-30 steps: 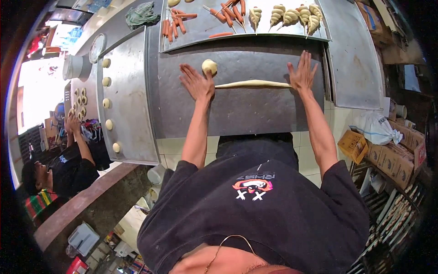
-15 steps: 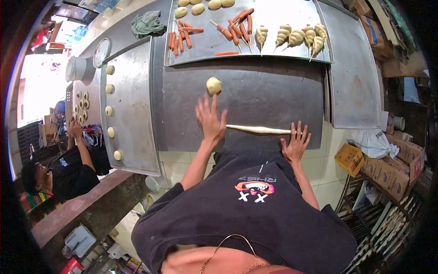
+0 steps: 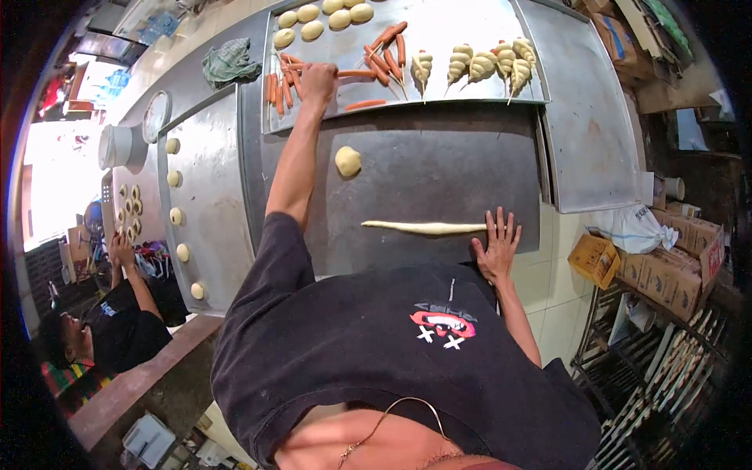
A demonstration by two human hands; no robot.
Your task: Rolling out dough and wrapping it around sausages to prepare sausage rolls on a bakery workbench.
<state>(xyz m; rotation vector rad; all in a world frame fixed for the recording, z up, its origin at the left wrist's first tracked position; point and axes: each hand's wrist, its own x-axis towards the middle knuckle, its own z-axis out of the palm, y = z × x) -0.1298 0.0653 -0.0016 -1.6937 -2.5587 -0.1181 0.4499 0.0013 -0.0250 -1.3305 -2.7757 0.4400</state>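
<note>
My left hand (image 3: 319, 82) reaches over the far metal tray (image 3: 462, 97), its fingers closed round one end of an orange-red sausage (image 3: 357, 74) that sticks out to its right. Any stick on that sausage is hidden by the hand. My right hand (image 3: 497, 247) lies flat, fingers spread, over the right end of a long, thin dough rope (image 3: 431, 228) on the dark work surface (image 3: 439, 172). A round dough ball (image 3: 348, 161) sits farther off, left of the rope's middle.
Dough balls (image 3: 312, 30) and dough-wrapped sausages (image 3: 460, 63) on sticks lie on the far tray. A left tray (image 3: 219, 180) bears several dough pieces. Another metal tray (image 3: 591, 125) stands right. A co-worker (image 3: 117, 313) handles dough at far left. Cardboard boxes (image 3: 662, 278) stand at right.
My left hand has left the rope's left end and moved up to the far tray, closing on a sausage. My right hand stays on the rope's right end. The whole view has shifted slightly.
</note>
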